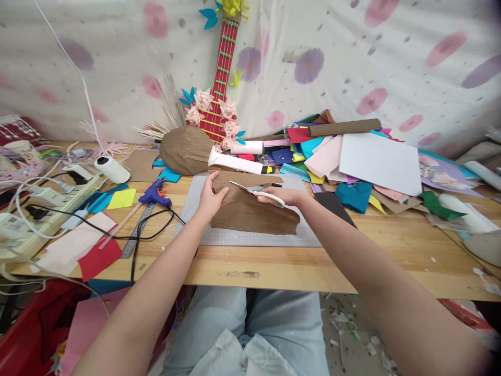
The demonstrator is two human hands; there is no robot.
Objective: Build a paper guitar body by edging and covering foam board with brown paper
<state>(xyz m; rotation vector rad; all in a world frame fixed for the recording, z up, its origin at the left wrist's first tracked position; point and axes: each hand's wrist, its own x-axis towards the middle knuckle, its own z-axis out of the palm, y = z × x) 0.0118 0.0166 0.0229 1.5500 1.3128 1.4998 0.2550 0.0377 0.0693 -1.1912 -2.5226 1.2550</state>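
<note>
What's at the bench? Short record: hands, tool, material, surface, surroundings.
left_hand: left hand holds brown paper at its left end
right_hand: right hand grips scissors by the white handle
blades: over the brown paper, pointing toward the left hand
surface: gray cutting mat on wooden table
left_side: blue glue gun, power strip
behind: red guitar-shaped craft with pink flowers

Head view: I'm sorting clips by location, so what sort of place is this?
Probably a craft workspace: scissors held at brown paper, a blue glue gun and a heap of colored sheets suggest it.
</note>
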